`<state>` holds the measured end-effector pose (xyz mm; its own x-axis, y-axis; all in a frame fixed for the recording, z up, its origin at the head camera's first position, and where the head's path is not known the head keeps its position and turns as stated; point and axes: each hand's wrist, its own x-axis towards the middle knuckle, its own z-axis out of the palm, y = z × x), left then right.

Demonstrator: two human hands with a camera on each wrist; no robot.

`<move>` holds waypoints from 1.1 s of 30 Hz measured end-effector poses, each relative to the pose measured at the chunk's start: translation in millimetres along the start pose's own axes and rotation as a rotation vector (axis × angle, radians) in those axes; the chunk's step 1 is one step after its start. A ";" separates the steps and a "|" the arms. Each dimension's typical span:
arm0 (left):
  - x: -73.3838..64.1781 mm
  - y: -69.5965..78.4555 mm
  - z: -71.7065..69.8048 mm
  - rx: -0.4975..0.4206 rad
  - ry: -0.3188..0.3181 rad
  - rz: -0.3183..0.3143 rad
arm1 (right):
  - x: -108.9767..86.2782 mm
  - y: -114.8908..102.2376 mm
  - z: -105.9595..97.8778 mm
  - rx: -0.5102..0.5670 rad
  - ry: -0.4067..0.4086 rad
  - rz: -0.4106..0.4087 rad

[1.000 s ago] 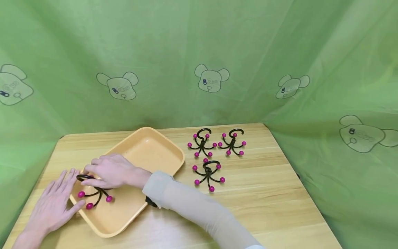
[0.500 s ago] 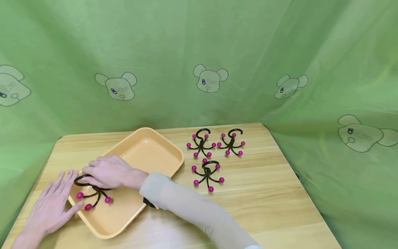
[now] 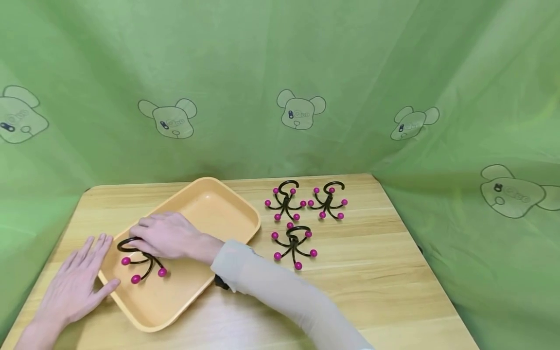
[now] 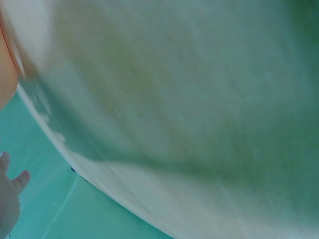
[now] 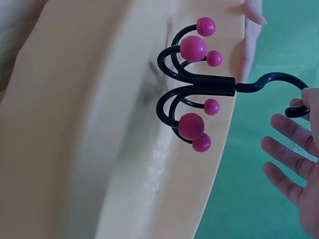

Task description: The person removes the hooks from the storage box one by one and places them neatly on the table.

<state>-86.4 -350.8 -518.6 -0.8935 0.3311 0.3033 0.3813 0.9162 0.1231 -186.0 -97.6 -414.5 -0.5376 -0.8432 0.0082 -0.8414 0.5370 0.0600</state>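
My right hand (image 3: 166, 236) pinches the curved top of a black multi-prong hook hanger (image 5: 214, 85) with pink ball tips. In the right wrist view thumb and index finger hold the hook, and the other fingers stand loosely apart. The hanger (image 3: 148, 262) hangs over the left part of an orange tray (image 3: 227, 214); whether it touches the tray bottom I cannot tell. My left hand (image 3: 72, 287) lies with straight fingers along the tray's left end, thumb at the rim. The left wrist view shows mostly blurred tabletop, with fingers at the lower left edge.
Three similar hook hangers lie on the wooden table (image 3: 372, 272) right of the tray: a back left hanger (image 3: 286, 201), a back right hanger (image 3: 327, 200) and a front hanger (image 3: 294, 243). A green curtain (image 3: 245, 146) surrounds the table.
My right hand has moved slightly up and to the right in the head view, taking the hook hanger with it. The left hand stays at the tray's end.
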 end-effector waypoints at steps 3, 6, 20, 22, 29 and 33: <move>0.2 0.2 0.1 0.000 0.000 0.000 | -7.1 3.5 -1.3 0.009 0.055 0.001; 1.4 1.7 1.5 -0.004 -0.007 -0.004 | -15.1 8.2 -2.2 0.007 0.102 0.001; 0.5 1.5 1.7 0.009 -0.024 -0.017 | -49.5 28.1 -10.6 0.034 0.282 -0.015; 0.5 1.2 1.0 0.011 -0.025 -0.017 | -54.2 31.9 -12.6 0.041 0.322 -0.017; 0.1 1.4 -0.7 0.013 -0.021 -0.018 | -73.8 42.4 -25.1 0.089 0.393 -0.011; -0.1 1.4 -0.3 0.013 -0.022 -0.017 | -85.7 48.5 -32.3 0.097 0.444 -0.024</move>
<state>-85.6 -349.7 -518.1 -0.9049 0.3205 0.2802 0.3633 0.9244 0.1158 -178.9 -0.2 -380.0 -0.4601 -0.7733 0.4362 -0.8661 0.4991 -0.0287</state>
